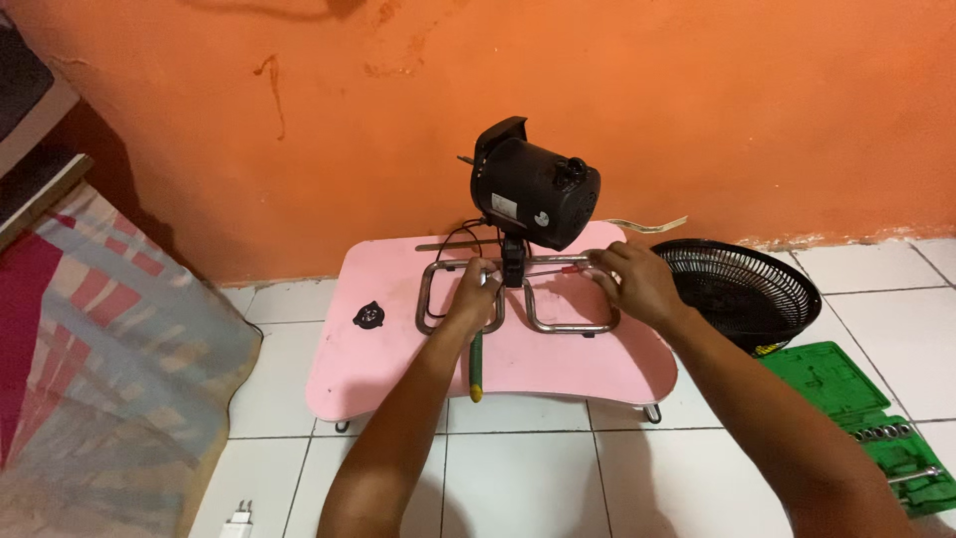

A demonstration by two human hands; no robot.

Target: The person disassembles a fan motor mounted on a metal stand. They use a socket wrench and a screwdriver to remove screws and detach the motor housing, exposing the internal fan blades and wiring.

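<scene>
Black fan motor (535, 192) stood on its bent chrome tube base (518, 297), mid-back of the pink table (388, 364). Left hand (476, 295) sat just left of the motor's neck, fingers closed around the base tube; a green-handled screwdriver (476, 367) ran from under that hand toward the table's front edge, and I couldn't tell if the hand was gripping it. Right hand (634, 282) was just right of the motor, fingers closed on a red-handled screwdriver (558, 267) aimed at the neck. Small black cap (368, 315) lay left of the motor on the table. Black fan grille (739, 286) rested on the tiled floor right of the motor.

Risk, my read: the motor is top-heavy on a light frame, so a hard push from the driver could tip it or slip the tip off.

Containers: green socket case (866, 418) lay open front-right of the motor, with a row of sockets and a ratchet in its tray.
</scene>
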